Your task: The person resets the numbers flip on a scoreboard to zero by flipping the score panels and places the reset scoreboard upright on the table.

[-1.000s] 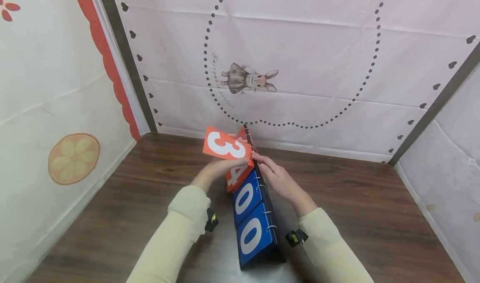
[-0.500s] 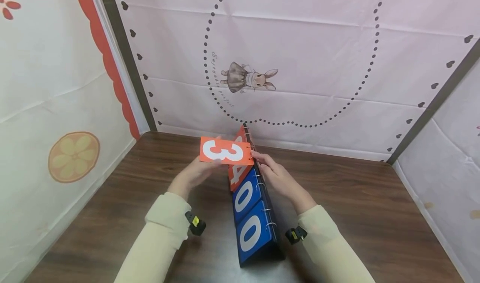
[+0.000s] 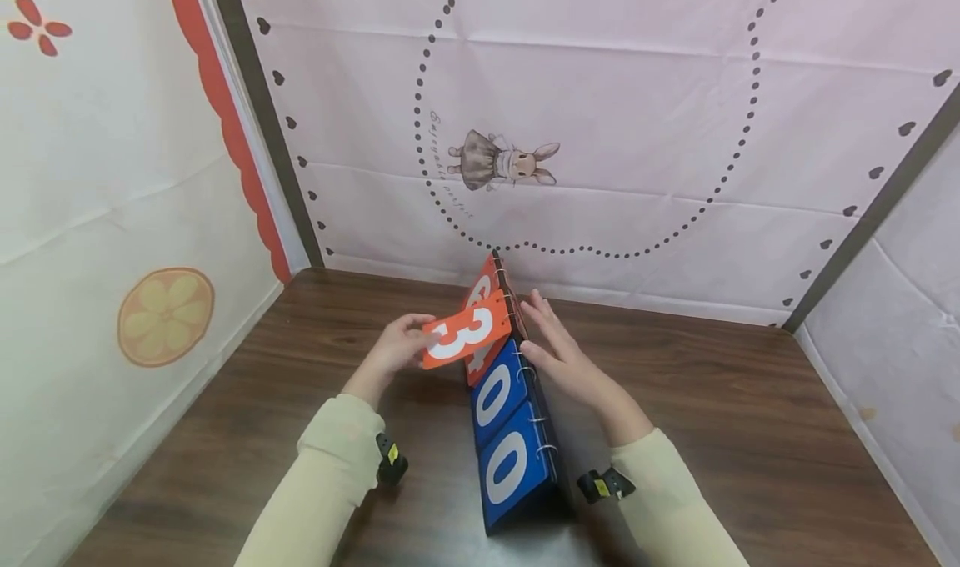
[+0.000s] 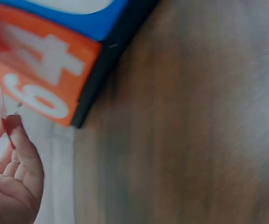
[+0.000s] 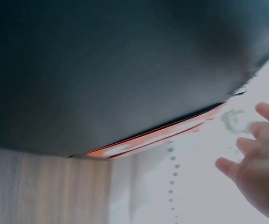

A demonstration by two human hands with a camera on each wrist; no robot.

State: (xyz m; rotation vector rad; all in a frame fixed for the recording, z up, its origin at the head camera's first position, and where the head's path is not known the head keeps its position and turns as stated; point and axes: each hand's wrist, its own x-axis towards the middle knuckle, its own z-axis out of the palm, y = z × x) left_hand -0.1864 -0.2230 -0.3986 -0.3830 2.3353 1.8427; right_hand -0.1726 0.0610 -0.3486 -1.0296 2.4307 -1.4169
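A flip scoreboard (image 3: 551,467) stands like a tent on the table, its number cards hung on rings along the top ridge. My left hand (image 3: 396,346) pinches the free end of an orange-red card with a white 3 (image 3: 467,331), which is lifted off the left face. Below it in the left wrist view lie an orange 4 card (image 4: 45,53) and a card reading 6 or 9 (image 4: 34,100). Two blue 0 cards (image 3: 516,463) hang at the near end. My right hand (image 3: 566,363), fingers extended, is close to the ridge on the right side, holding nothing.
The dark wood table (image 3: 712,434) surrounds the scoreboard. A pink-white printed cloth wall (image 3: 637,133) rises close behind its far end. Another cloth wall (image 3: 112,175) bounds the left. Orange cards (image 5: 157,135) hang over the scoreboard's dark back (image 5: 125,70).
The 3 card has tilted lower on the left side, its free end now between my left thumb and fingers. My right fingers have come off the ridge and spread.
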